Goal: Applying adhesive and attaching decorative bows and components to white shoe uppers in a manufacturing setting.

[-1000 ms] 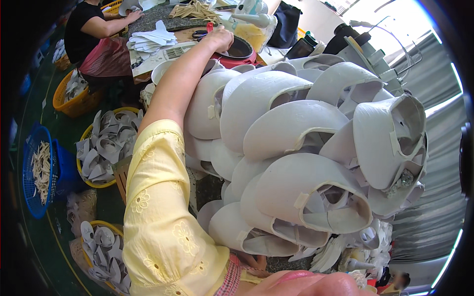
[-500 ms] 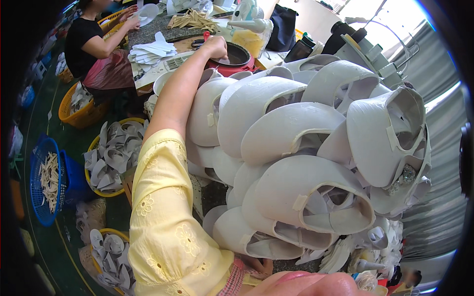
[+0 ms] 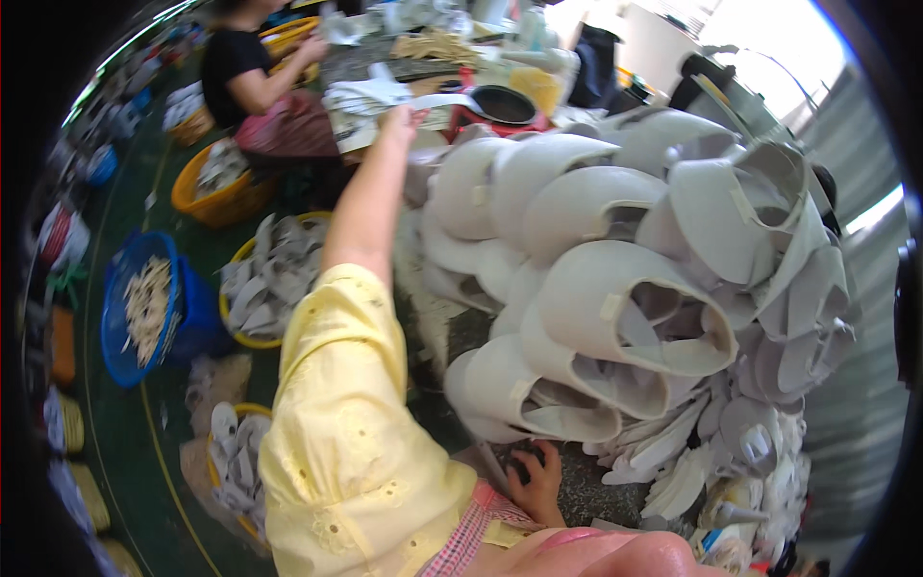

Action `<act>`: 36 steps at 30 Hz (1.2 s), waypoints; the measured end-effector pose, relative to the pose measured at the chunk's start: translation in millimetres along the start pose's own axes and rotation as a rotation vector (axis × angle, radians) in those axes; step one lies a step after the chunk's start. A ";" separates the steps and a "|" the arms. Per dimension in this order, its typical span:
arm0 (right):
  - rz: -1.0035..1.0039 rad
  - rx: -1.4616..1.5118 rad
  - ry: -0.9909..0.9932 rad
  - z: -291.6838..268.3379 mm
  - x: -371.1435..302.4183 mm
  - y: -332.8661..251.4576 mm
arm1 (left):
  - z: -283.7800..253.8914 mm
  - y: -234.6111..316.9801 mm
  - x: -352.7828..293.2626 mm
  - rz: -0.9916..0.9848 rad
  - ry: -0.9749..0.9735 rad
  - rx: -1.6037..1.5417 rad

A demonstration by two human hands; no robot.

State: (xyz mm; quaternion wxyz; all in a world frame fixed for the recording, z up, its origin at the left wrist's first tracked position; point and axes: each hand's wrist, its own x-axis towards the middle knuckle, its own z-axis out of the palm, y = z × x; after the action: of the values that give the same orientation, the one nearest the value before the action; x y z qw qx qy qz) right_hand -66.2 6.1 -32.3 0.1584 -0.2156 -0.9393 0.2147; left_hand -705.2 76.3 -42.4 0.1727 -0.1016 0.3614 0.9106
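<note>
My left arm, in a yellow sleeve, stretches far forward. My left hand [image 3: 399, 123] is at the edge of the far worktable, touching a long white strip [image 3: 444, 100] beside a stack of white sheets [image 3: 365, 96]; its grip is unclear. My right hand [image 3: 536, 483] rests low on the speckled tabletop [image 3: 596, 495], fingers curled over a small dark object [image 3: 524, 462]. A big heap of white curved moulded shells [image 3: 615, 288] is piled right of my left arm and just above my right hand.
A black pan on a red base [image 3: 500, 106] sits past my left hand. Another person in a black top [image 3: 240, 72] works at the far left. On the green floor stand yellow baskets [image 3: 226, 197] of white pieces and a blue basket [image 3: 144, 308].
The view has tilted and shifted right. My left hand has drawn back from the black pan toward the white strip and sheets. My right hand stays under the heap.
</note>
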 end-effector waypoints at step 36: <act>-0.034 -0.224 1.037 -173.2 -142.0 54.4 | -35.3 -108.1 -708.3 -0.943 -1.085 0.489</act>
State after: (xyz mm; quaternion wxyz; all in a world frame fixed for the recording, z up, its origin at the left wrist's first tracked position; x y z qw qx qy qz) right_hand 141.5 41.3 61.5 0.5816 -0.2939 -0.7581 -0.0244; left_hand -9.7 -45.6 84.3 0.7148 0.2578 0.3356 0.5567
